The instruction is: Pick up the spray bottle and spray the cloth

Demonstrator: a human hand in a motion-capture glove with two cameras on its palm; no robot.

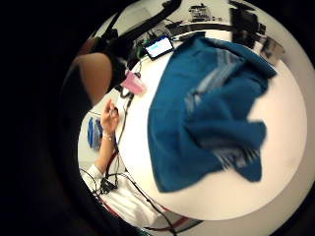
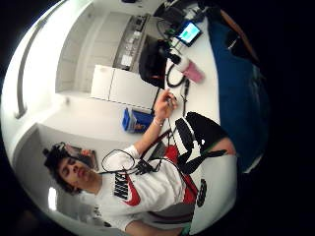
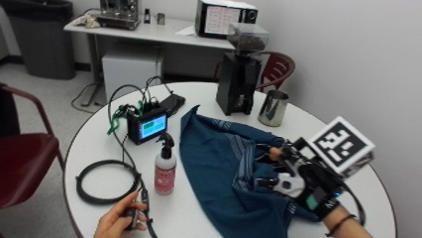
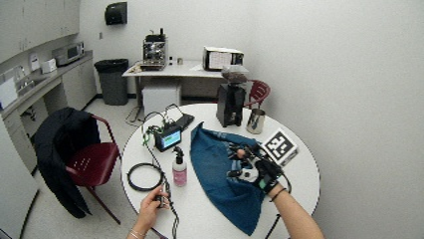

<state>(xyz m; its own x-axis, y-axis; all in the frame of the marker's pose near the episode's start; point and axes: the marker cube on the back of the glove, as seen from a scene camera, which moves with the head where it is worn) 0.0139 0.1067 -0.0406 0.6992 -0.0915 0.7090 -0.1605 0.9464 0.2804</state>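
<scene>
Table (image 3: 198, 218) bears cloth (image 3: 224, 163); only outside views show upright spray bottle (image 3: 165, 171).

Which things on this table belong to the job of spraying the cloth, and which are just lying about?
Belong to the job: spray bottle, blue cloth, gloved right hand over the cloth.

Just lying about: small screen, coiled black cable, coffee grinder, metal jug.

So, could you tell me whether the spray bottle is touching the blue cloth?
Apart. In the outside view, bare white table shows between the spray bottle and the blue cloth's near edge.
</scene>
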